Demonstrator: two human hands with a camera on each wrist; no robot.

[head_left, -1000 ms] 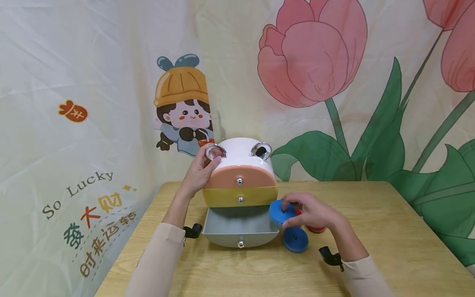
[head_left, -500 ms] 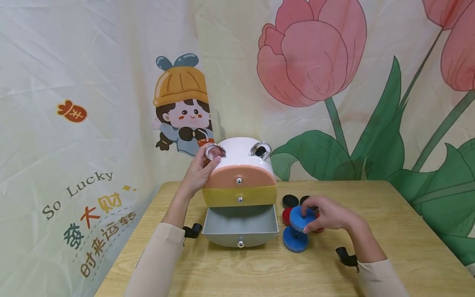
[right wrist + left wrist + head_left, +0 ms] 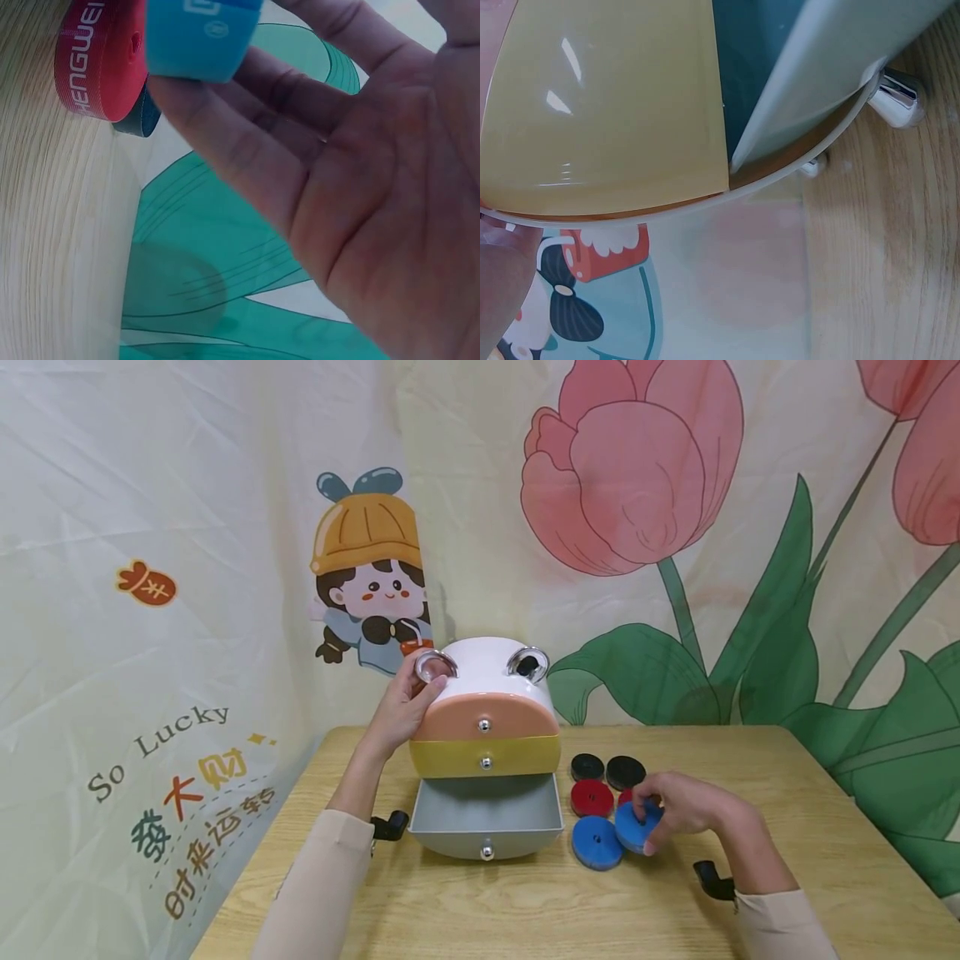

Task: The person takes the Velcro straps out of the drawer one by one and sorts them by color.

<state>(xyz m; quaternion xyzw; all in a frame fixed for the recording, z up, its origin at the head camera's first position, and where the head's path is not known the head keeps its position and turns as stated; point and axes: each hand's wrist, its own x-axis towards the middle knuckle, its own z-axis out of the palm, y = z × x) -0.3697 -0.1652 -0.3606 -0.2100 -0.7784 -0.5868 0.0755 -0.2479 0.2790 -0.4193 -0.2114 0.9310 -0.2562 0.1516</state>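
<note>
A frog-like drawer box (image 3: 491,672) with a white top and silver ring eyes stands on the table. My left hand (image 3: 400,710) grips its upper left side, thumb beside the left eye. The grey bottom drawer (image 3: 483,808) is pulled out and holds nothing. In my right hand (image 3: 693,806) I pinch a blue tape roll (image 3: 634,832) by its edge, fingers and thumb on either side. It is close over the table, beside a second blue tape roll (image 3: 597,843). A red roll (image 3: 94,64) with white lettering appears behind it in the right wrist view.
Two black rolls (image 3: 587,767) lie at the back of the group, with a red roll (image 3: 591,799) in front of them. Another red one is mostly hidden by my right hand. The wooden table (image 3: 750,760) meets a printed cloth backdrop (image 3: 480,527).
My right hand has carried the blue tape roll from the drawer's right edge rightward and down beside the other blue roll. The left hand and drawer box have stayed put.
</note>
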